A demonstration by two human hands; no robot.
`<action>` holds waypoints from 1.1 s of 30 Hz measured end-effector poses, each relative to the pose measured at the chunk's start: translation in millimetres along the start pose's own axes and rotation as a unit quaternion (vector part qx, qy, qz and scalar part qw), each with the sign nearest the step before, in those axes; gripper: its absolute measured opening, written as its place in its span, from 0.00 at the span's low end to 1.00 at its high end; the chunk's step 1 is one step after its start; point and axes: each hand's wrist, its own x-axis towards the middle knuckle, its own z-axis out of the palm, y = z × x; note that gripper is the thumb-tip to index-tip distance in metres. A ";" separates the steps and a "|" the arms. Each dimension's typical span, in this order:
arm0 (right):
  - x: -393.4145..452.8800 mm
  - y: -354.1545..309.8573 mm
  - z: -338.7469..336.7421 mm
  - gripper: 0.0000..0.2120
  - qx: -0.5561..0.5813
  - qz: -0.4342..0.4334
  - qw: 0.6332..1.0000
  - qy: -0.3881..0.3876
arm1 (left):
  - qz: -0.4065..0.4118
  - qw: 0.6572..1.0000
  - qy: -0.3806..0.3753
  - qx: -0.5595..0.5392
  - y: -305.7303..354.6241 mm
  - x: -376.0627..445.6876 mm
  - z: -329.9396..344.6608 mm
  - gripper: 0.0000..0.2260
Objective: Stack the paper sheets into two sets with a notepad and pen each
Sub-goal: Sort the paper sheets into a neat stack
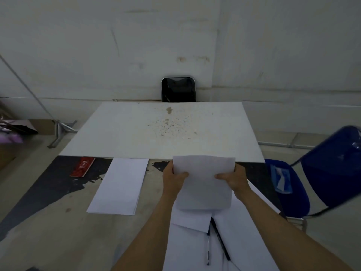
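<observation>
Judging by the layout, the sorting of sheets is under way: both hands lift a sheaf [203, 182] off the loose sheets [244, 241] at the table's [48, 231] near right edge, while one squared stack [120, 185] already lies left of centre, near the white board [156, 130] covering the table's far half. The next move probably calls for squaring the sheaf and laying it down as or onto a set, edges aligned, without fanning. The left hand [173, 178] grips the sheaf's left edge, its thumb [182, 174] on top and fingers curled behind; the right hand [234, 179] mirrors it on the right edge. Two pens [219, 239] lie on the loose sheets toward the near edge, partly under a sheet. A red notepad [83, 166] sits by the board's left corner, apart from the stack; a second notepad is not visible.
</observation>
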 end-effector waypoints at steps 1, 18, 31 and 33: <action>-0.2 -1.1 0.0 0.15 0.002 -0.001 1.000 0.002 | 0.003 1.000 0.002 -0.003 1.3 0.4 0.9 0.14; 17.8 22.4 2.1 0.14 -0.042 0.010 0.999 0.018 | 0.003 1.000 0.007 0.013 -16.9 17.1 14.5 0.16; 44.8 -22.1 93.2 0.31 -0.057 -0.059 0.996 -0.031 | 0.066 0.987 -0.014 0.144 -5.9 65.7 -66.3 0.43; 40.2 -20.0 118.3 0.42 -0.082 -0.089 0.991 -0.059 | 0.075 0.970 -0.044 0.227 -13.1 68.5 -90.6 0.44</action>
